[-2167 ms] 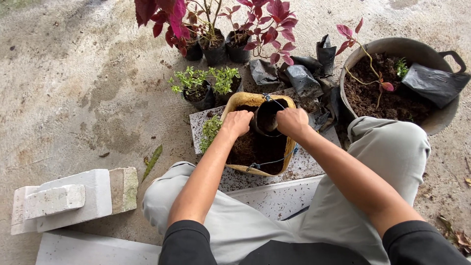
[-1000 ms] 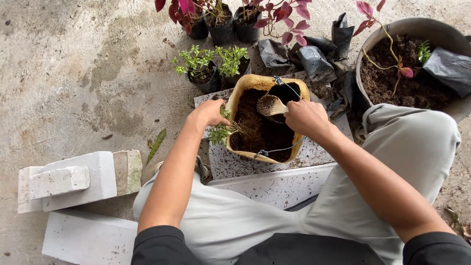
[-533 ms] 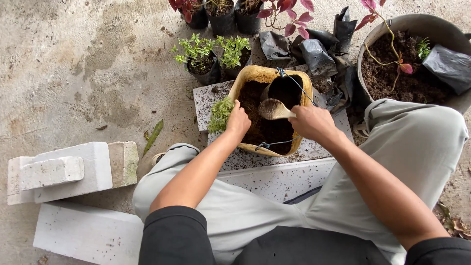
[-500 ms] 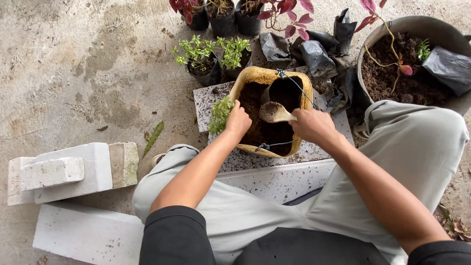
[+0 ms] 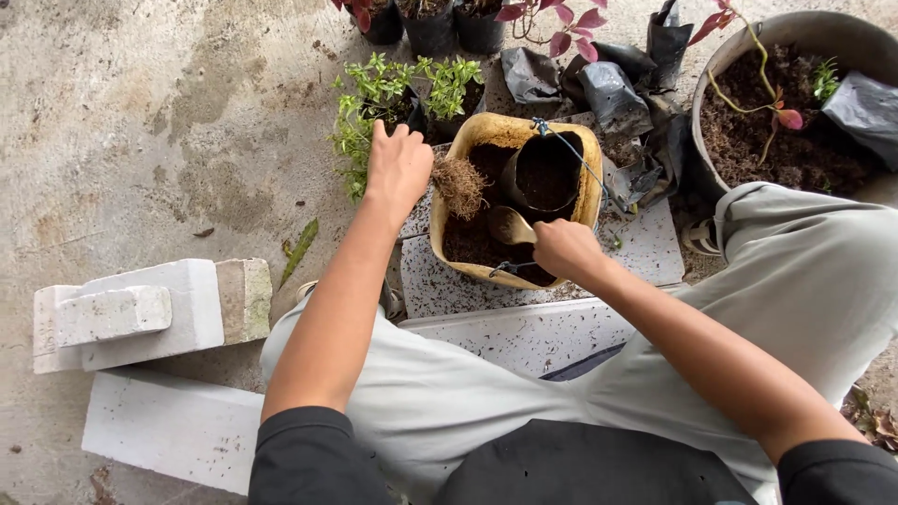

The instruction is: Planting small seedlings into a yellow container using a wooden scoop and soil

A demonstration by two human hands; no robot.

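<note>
Single head-worn view, looking steeply down, close over lap and ground

My left hand [image 5: 397, 168] grips a small green seedling [image 5: 354, 150], its root clump [image 5: 459, 182] hanging over the nine o'clock rim of the yellow planter [image 5: 510, 133]. My right hand [image 5: 564, 249] holds a wooden spoon [image 5: 510, 225] in the soil at the planter's six o'clock. A black pot [image 5: 547, 173] sits inside toward one o'clock.
</note>
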